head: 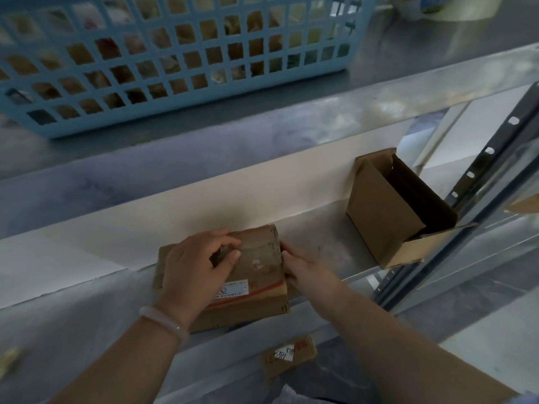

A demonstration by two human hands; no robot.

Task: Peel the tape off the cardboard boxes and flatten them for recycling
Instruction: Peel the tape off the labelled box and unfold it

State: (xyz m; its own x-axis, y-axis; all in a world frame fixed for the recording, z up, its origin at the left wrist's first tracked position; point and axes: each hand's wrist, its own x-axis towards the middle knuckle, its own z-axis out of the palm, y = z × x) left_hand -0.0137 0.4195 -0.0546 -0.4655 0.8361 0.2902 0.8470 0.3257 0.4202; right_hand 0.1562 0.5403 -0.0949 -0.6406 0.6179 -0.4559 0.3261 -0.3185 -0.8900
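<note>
left hand [198, 266] lies on the taped box [256, 275] at lower centre, on the shelf [320, 237], fingers bent, thumb and forefinger tips meeting; whether they pinch tape i cannot tell. right hand [303, 269] sets straight fingers against its right edge. three cardboard pieces: this box, an open box [382, 211] right, a labelled scrap [291, 357] below. one blue basket [175, 107] upper left.

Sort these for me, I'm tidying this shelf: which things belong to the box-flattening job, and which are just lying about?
Job: flat box, open box, cardboard scrap.
Lying about: basket, tape roll.
</note>
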